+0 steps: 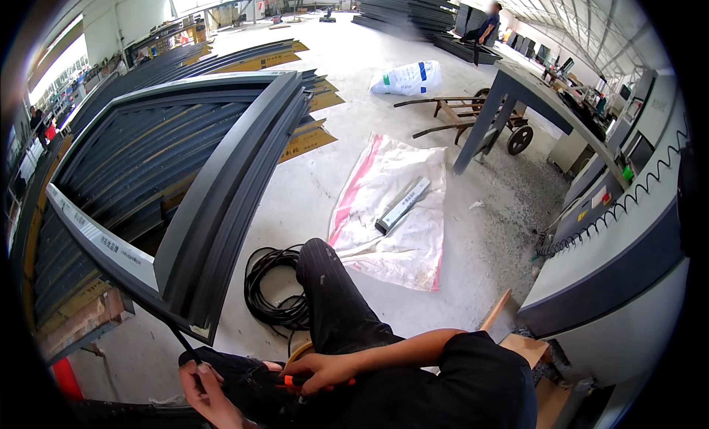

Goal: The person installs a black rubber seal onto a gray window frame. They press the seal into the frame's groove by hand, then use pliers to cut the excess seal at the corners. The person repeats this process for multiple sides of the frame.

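My left hand (pixel 213 398), low in the head view, is closed with its fingers pinching a thin black strip (pixel 186 345). That strip runs up to the near corner of a dark grey window or door frame (pixel 210 192), which lies across a stack of profiles. Over my lap, my right hand (pixel 325 368) is wrapped round an orange-and-black handled tool (pixel 294 382); its working end is hidden, so its kind is unclear. Beside my knee a coil of black strip or cord (pixel 255 288) rests on the floor. A curved yellowish edge shows just behind my right hand.
A white woven sack (pixel 391 163) lies flat ahead, with a short boxed bar (pixel 403 205) on it. Farther off are a stuffed white bag (pixel 406 79) and a two-wheeled cart (pixel 465 113). A grey machine (pixel 613 259) stands at right. A person (pixel 484 31) sits at the back.
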Tool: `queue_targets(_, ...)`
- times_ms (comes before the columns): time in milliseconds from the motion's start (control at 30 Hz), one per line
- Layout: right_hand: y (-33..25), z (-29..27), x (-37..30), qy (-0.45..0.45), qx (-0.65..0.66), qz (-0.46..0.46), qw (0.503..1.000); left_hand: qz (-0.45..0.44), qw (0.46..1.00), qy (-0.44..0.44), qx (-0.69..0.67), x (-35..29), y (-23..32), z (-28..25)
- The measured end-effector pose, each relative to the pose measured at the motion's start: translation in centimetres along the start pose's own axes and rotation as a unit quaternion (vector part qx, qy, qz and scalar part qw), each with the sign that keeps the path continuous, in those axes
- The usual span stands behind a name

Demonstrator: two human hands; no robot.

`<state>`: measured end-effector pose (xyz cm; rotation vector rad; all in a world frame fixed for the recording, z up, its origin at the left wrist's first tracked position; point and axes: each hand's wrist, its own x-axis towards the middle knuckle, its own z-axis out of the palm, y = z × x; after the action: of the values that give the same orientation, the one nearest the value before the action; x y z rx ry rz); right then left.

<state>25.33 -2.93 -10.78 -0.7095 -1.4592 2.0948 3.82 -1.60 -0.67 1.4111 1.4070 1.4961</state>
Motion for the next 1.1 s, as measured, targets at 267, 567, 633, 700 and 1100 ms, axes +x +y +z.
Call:
queue_targets(267,-4.0,-1.0,-0.6,0.103,-0.173,-0.087,0.976,-0.035,0.997,0.049,-0.042,-0.7,-3.9,-0.8)
queue_targets(567,-11.0,-2.2,3.3,0.079,-0.371,-0.164,0.910,-0.016,0.998,0.039,-0.046,-0.1,-0.7,0.5)
queue_targets(633,-12.3,-1.9,3.6,0.066,-0.388,-0.151,0.907,0.019,0.999,0.043,-0.021,0.2,-0.7,0.5)
queue_targets(700,-12.9,-1.7,4.0,0.053,-0.402,-0.160,0.900,0.064,0.997,0.042,0.013,0.5,-0.8,0.2)
queue_targets(1100,-16.0,-0.4,4.7,0.048,-0.469,-0.090,0.877,0.120,0.986,0.041,0.112,1.0,-0.6,-0.8)
